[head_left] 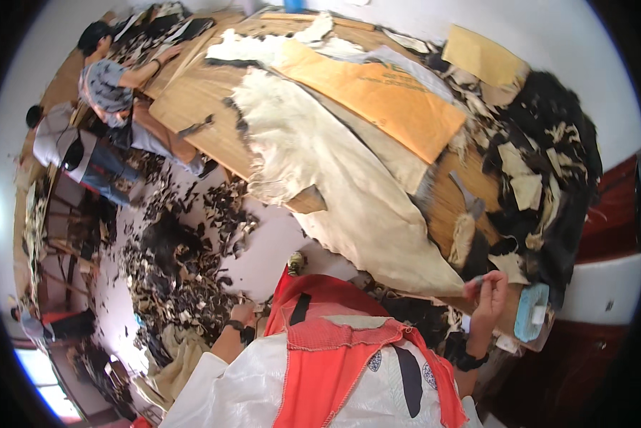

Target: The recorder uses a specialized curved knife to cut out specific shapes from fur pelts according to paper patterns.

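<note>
A large pale hide [335, 171] lies skin side up over the wooden table, and its near right corner tapers to a point beside my right hand. My right hand [489, 296] is raised at that corner with its fingers pinched together; the small thing between the fingertips is too little to name. Lower down on the left, my left hand [243, 312] hangs away from the hide beside my red apron, its fingers curled in and nothing seen in them. A pale flap of the hide shows a gap where the brown table edge [308, 200] comes through.
An orange sheet [377, 93] lies across the hides. Dark fur pieces [549, 143] heap up at the right, near a metal tool [467, 192] and a light blue box [531, 312]. Scraps [185, 285] cover the floor at left. A co-worker [106, 89] leans on the table's far end.
</note>
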A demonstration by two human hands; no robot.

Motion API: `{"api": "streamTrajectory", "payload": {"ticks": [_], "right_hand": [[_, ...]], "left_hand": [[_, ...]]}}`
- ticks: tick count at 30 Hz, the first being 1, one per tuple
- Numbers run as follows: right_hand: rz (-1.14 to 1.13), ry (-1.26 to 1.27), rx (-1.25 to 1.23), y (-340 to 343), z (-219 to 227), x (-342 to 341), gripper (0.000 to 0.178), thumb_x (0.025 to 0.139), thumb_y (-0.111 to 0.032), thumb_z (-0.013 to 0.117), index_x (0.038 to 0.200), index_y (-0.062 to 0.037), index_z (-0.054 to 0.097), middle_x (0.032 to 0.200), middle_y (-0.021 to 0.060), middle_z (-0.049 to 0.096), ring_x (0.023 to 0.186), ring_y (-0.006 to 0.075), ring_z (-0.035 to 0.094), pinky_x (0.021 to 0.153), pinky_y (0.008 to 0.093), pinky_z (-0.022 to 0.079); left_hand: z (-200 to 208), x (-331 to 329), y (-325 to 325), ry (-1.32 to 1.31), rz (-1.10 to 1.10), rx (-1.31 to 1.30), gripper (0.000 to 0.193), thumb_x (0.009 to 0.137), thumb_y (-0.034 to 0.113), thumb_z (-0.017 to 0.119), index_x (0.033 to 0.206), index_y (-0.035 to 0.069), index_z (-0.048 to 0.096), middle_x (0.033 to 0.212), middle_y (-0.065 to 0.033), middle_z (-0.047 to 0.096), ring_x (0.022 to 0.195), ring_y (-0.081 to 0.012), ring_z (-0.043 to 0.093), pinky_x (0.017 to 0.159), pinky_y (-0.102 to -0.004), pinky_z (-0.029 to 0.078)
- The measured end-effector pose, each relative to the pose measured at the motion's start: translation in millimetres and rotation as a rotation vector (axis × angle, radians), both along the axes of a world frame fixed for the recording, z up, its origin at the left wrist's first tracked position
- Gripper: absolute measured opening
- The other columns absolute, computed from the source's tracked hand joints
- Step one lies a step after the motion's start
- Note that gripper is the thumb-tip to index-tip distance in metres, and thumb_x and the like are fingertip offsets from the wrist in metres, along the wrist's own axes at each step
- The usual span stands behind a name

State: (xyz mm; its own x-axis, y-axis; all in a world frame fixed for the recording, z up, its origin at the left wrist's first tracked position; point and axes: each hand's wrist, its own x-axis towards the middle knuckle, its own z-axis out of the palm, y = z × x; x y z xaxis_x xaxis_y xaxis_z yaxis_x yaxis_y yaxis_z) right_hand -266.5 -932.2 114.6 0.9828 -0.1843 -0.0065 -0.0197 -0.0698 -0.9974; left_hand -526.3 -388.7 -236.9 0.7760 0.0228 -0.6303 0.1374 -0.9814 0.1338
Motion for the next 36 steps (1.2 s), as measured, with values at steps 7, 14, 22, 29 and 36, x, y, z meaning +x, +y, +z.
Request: {"api": "streamTrajectory", "payload": {"ticks": [7, 14, 22, 29, 36], "right_hand": [[0.208, 0.000, -0.219, 62, -7, 13, 0.008, 0.101, -0.007, 0.048, 0.099, -0.0047, 0.055, 0.070, -0.0008, 0.054, 0.061, 0.0058, 0.050, 0.054, 0.0210, 0.039], [0.312, 0.063, -0.271, 125, -31, 39, 0.009, 0.099, -0.005, 0.049, 0.096, -0.0024, 0.057, 0.069, 0.0033, 0.053, 0.060, 0.0091, 0.051, 0.055, 0.0259, 0.040], [-0.010, -0.102, -0.668, 167, -93, 48, 0.012, 0.098, -0.012, 0.051, 0.098, -0.0021, 0.058, 0.076, 0.0133, 0.061, 0.064, 0.0231, 0.059, 0.061, 0.0369, 0.044], [-0.252, -0.251, -0.861, 170, -128, 51, 0.015, 0.100, -0.016, 0.050, 0.099, -0.0035, 0.058, 0.083, 0.0153, 0.065, 0.073, 0.0341, 0.062, 0.065, 0.0423, 0.046], [-0.300, -0.252, -1.109, 179, -124, 48, 0.017, 0.101, -0.020, 0.048, 0.100, -0.0063, 0.057, 0.087, 0.0187, 0.068, 0.079, 0.0427, 0.064, 0.065, 0.0489, 0.046]], "left_hand": [[35, -44, -52, 0.089, 1.192, -0.434, 0.030, 0.088, 0.033, 0.056, 0.082, 0.008, 0.071, 0.078, -0.0172, 0.071, 0.071, -0.0330, 0.070, 0.061, -0.0444, 0.054], [34, 8, -35, -0.254, 0.680, -0.347, 0.041, 0.092, 0.040, 0.054, 0.092, 0.004, 0.073, 0.090, -0.0213, 0.071, 0.085, -0.0380, 0.070, 0.074, -0.0466, 0.055], [9, 16, 33, -0.219, 1.213, -0.733, 0.034, 0.091, 0.031, 0.059, 0.089, -0.001, 0.072, 0.080, -0.0201, 0.072, 0.074, -0.0299, 0.072, 0.068, -0.0394, 0.056], [-50, -67, 98, -0.213, 0.448, -0.193, 0.031, 0.090, 0.030, 0.055, 0.083, 0.006, 0.074, 0.081, -0.0173, 0.071, 0.080, -0.0323, 0.070, 0.073, -0.0414, 0.055], [-37, -93, 148, -0.189, 0.461, -0.207, 0.021, 0.085, 0.029, 0.061, 0.082, 0.011, 0.072, 0.081, -0.0129, 0.069, 0.077, -0.0303, 0.068, 0.068, -0.0424, 0.055]]}}
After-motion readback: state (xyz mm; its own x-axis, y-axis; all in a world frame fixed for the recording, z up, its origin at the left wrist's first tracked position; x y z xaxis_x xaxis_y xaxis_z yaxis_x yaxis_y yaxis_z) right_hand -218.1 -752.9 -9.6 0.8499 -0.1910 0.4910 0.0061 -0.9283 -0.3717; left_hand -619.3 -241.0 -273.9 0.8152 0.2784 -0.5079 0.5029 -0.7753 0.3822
